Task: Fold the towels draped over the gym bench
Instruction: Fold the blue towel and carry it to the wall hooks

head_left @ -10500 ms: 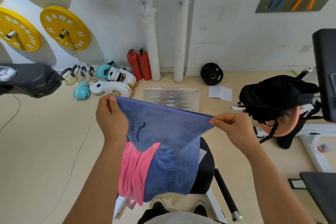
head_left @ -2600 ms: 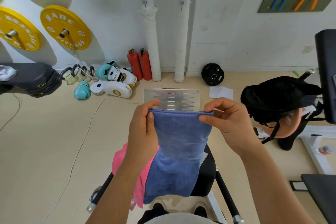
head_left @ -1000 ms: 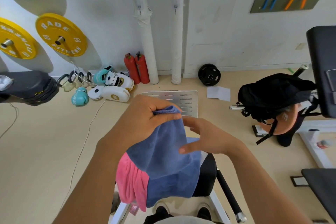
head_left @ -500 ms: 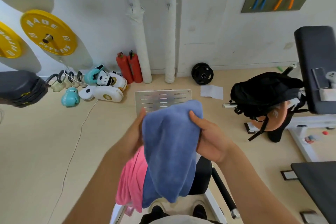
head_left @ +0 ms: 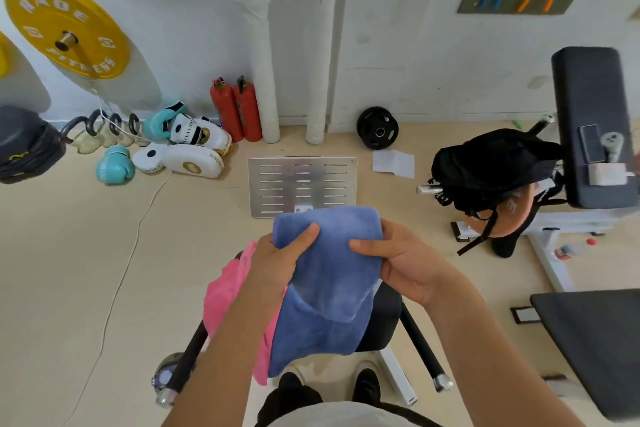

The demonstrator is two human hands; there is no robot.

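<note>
Head camera: both hands hold a folded blue towel [head_left: 329, 246] above the gym bench [head_left: 384, 315], left hand [head_left: 277, 260] and right hand [head_left: 398, 260] gripping opposite edges (thumbs on top). Soft, light, probably floppy cloth; best held at the corners.

Single head-worn wide-angle view, looking steeply down and forward over the gym bench [head_left: 381, 319]. Bench is near, directly below the lens; beyond it the floor runs to the white wall [head_left: 398, 45]. Edges curve.
</note>
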